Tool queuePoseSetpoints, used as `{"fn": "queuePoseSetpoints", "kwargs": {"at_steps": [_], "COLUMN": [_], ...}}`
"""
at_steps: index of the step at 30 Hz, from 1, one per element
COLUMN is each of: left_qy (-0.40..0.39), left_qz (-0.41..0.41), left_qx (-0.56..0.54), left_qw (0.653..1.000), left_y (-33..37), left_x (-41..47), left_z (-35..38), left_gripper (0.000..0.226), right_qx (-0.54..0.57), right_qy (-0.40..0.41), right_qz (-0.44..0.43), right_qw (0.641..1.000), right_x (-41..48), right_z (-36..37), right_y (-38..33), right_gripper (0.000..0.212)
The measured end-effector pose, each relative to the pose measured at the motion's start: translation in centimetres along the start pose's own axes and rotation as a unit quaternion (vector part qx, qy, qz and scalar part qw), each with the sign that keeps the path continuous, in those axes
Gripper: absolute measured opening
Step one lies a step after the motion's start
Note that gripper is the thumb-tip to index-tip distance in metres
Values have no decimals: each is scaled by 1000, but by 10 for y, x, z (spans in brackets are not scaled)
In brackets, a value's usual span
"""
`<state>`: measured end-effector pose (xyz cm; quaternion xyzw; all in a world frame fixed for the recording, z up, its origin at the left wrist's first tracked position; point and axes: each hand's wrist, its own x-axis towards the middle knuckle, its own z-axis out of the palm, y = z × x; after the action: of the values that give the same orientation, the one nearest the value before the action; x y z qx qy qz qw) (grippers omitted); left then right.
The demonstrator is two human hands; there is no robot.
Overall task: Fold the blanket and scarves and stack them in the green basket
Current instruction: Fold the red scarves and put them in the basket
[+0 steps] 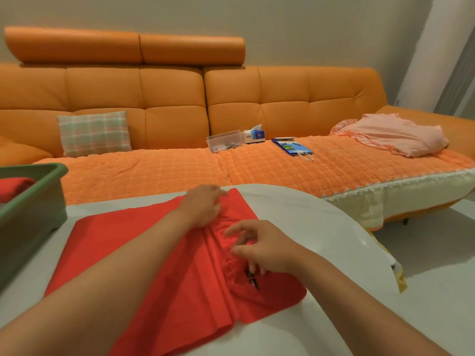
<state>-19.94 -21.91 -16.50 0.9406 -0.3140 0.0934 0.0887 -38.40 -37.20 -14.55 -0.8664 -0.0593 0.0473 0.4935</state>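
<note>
**Red scarf [154,265] under both hands**

Right hand [264,250] loosely spread, fingertips touching the bunched folds, gripping nothing. Left hand [203,206], farther, lies on the cloth — pinching or not, I cannot tell. Scarf on the white table [308,222]; green basket [33,201] far left.

The green basket [30,217] stands as a tall wall at 9 o'clock on the desk [295,214]. Its top is open from above, though a folded red cloth [15,187] fills part of its inside. A narrow bare strip of desk runs between the basket and the red scarf [154,253]. From 1 to 4 o'clock the desk lies bare to its curved edge. At 12 o'clock the sofa [154,173] seat stands close behind the desk's far edge.
</note>
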Motion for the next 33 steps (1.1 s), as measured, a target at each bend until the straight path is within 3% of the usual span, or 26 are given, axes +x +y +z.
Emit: {"fn": "queuePoseSetpoints", "kwargs": {"at_steps": [2, 4, 6, 7, 9, 11, 13, 16, 20, 24, 30, 33], "left_qy": [-126, -90, -20, -6, -13, -45, -46, -20, -20, -4, -12, -33], "left_qz": [15, 0, 15, 42, 112, 178, 224, 226, 163, 116, 34, -7], "left_qx": [49, 72, 86, 90, 119, 175, 239, 298, 251, 151, 217, 262], "left_qw": [991, 993, 996, 995, 987, 967, 944, 927, 954, 982, 976, 965], "left_y": [-4, -3, 6, 11, 24, 38, 45, 43, 16, -35, -97, -116], "left_x": [0, 5, 12, 17, 29, 37, 43, 47, 40, 13, -62, -97], "left_z": [10, 11, 8, 7, 4, 4, 4, -4, -38, -77, -112, -117], "left_gripper": [46, 42, 43, 46, 57, 58, 49, 39, 25, 21, 24, 26], "right_qx": [67, 56, -102, -197, -348, -399, -383, -309, -132, -12, 57, 24], "right_qy": [21, 109, 198, 200, 152, 116, 104, 120, 160, 108, -6, -21], "right_qz": [23, 31, 54, 85, 165, 188, 180, 168, 132, 105, 45, -1], "right_qw": [997, 992, 973, 956, 910, 890, 900, 928, 969, 988, 997, 1000], "right_x": [-1, -1, 0, -1, -3, -2, 2, 7, 10, 15, 18, 25], "right_z": [-5, -13, -25, -30, -35, -34, -33, -33, -36, -23, 37, 78], "right_y": [-1, 4, 11, 14, 18, 20, 21, 18, -1, -34, -89, -110], "right_gripper": [31, 28, 21, 13, 28, 42, 36, 29, 26, 26, 25, 26]}}
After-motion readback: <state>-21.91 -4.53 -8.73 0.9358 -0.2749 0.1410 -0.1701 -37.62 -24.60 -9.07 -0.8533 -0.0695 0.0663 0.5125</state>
